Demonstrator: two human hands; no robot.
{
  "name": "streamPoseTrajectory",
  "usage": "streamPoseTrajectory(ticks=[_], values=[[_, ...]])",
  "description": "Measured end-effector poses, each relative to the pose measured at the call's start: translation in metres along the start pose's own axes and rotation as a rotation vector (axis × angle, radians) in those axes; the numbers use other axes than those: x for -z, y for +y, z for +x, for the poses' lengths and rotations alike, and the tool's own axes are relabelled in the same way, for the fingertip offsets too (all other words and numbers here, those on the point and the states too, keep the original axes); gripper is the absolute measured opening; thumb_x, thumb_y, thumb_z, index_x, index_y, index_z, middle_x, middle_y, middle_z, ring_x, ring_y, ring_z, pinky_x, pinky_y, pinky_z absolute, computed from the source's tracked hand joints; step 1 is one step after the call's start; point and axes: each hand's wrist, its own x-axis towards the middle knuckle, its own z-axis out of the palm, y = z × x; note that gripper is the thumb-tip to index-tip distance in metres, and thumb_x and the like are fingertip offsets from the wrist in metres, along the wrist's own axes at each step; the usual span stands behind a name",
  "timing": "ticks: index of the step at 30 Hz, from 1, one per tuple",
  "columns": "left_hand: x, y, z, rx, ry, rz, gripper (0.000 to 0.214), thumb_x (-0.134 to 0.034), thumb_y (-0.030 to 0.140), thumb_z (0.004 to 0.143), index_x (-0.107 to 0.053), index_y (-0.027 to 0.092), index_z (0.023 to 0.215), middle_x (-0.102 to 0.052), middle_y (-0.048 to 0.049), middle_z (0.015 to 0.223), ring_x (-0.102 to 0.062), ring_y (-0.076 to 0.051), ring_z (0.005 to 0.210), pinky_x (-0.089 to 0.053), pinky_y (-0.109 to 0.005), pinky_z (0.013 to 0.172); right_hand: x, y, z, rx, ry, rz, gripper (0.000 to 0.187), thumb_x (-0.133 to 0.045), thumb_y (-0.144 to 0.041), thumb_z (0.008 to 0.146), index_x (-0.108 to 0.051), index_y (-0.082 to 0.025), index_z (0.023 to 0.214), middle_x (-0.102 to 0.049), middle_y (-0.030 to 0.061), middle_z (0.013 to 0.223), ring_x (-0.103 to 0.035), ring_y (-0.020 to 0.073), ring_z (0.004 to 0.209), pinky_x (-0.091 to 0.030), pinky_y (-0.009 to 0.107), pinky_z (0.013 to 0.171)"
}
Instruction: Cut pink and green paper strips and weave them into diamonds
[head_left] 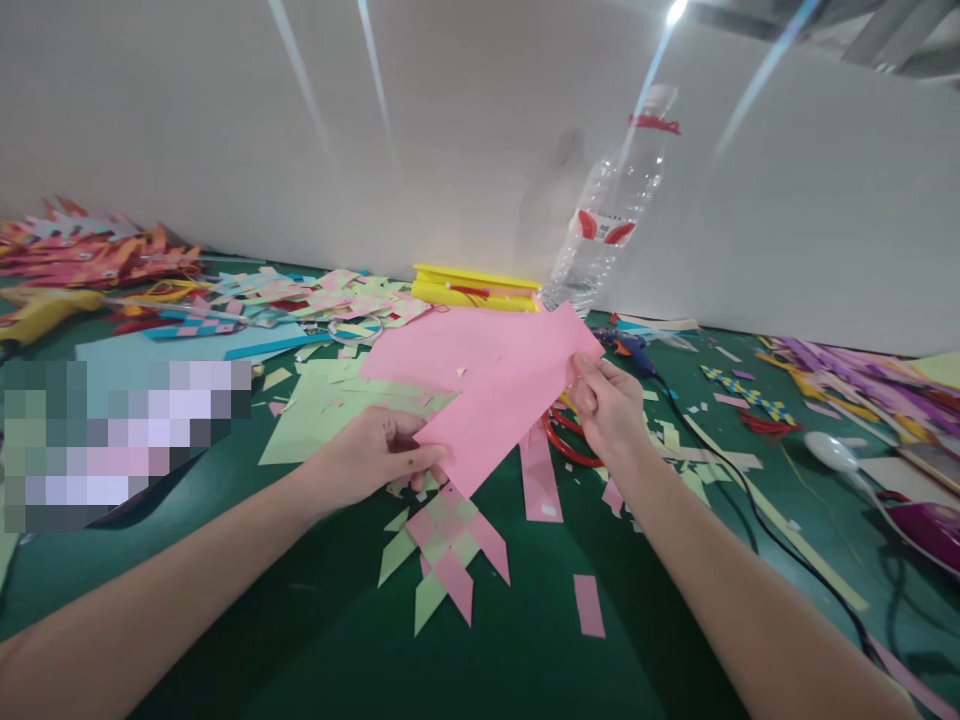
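Left-hand fingers [417,462] in the head view pinched the near left end of a pink paper [502,410], which slanted up to the right-hand fingers [595,385], closed on its right edge. Just nearer than the left-hand fingers, a woven pink-and-green piece [450,545] lay on the counter [322,640]; beyond them lay a green sheet [300,420]. Beyond the right-hand fingers stood a bottle [611,200].

Red loop [573,460] partly behind right hand [611,405]
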Motion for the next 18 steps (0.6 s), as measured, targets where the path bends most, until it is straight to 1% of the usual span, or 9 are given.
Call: streamPoseTrajectory(ticks=[3,7,9,12,15,17,18], values=[[0.002,-0.002,0.000,0.002,-0.004,-0.012,0.027,-0.065,0.042,0.076,-0.070,0.016,0.075,-0.067,-0.0038,0.065,-0.053,-0.010,0.051,-0.043,-0.021,0.048,-0.001,-0.002,0.000,-0.030,-0.003,0.057,0.050,-0.075,-0.041,0.065,-0.036,-0.021,0.042,-0.029,-0.0097,0.033,-0.025,0.0041,0.034,-0.031,0.023,0.040],[0.003,0.000,0.001,-0.005,-0.009,-0.012,0.028,-0.064,0.043,0.076,-0.069,0.015,0.072,-0.067,-0.0039,0.065,-0.053,-0.010,0.051,-0.044,-0.021,0.049,0.001,-0.005,0.003,-0.061,0.065,0.136,0.046,-0.078,-0.037,0.062,-0.040,-0.020,0.043,-0.029,-0.0102,0.033,-0.024,0.0036,0.033,-0.029,0.021,0.037],[0.004,0.001,0.000,-0.008,-0.003,-0.010,0.030,-0.062,0.044,0.077,-0.068,0.015,0.071,-0.067,-0.0042,0.066,-0.053,-0.010,0.050,-0.044,-0.021,0.049,0.002,-0.005,0.004,-0.055,0.073,0.148,0.046,-0.077,-0.036,0.063,-0.039,-0.020,0.043,-0.028,-0.0103,0.033,-0.025,0.0035,0.033,-0.028,0.021,0.036],[0.005,0.005,0.000,-0.009,0.024,0.008,0.029,-0.064,0.043,0.075,-0.067,0.015,0.068,-0.064,-0.0025,0.060,-0.053,-0.010,0.049,-0.044,-0.022,0.050,0.003,-0.003,0.004,-0.054,0.050,0.109,0.049,-0.074,-0.038,0.067,-0.036,-0.020,0.042,-0.029,-0.0097,0.034,-0.026,0.0036,0.034,-0.029,0.021,0.036],[0.007,0.007,0.000,-0.001,0.090,0.013,0.027,-0.065,0.041,0.073,-0.065,0.016,0.065,-0.061,-0.0006,0.055,-0.052,-0.011,0.051,-0.043,-0.023,0.053,0.004,-0.001,0.005,-0.048,0.079,0.054,0.046,-0.076,-0.039,0.065,-0.039,-0.020,0.044,-0.030,-0.0098,0.035,-0.027,0.0036,0.034,-0.028,0.021,0.036],[0.010,0.004,0.002,-0.013,0.191,-0.005,0.028,-0.063,0.041,0.075,-0.062,0.016,0.062,-0.059,0.0004,0.055,-0.049,-0.011,0.052,-0.041,-0.023,0.054,0.005,0.000,0.006,-0.041,0.102,0.021,0.043,-0.077,-0.040,0.063,-0.043,-0.020,0.046,-0.031,-0.0104,0.035,-0.027,0.0035,0.034,-0.028,0.021,0.035],[0.012,0.002,0.003,-0.030,0.262,-0.016,0.029,-0.062,0.041,0.076,-0.060,0.017,0.061,-0.056,0.0015,0.054,-0.047,-0.010,0.051,-0.039,-0.022,0.054,0.005,0.000,0.006,-0.041,0.105,0.000,0.041,-0.077,-0.041,0.063,-0.045,-0.020,0.048,-0.031,-0.0105,0.036,-0.027,0.0036,0.034,-0.027,0.021,0.035]])
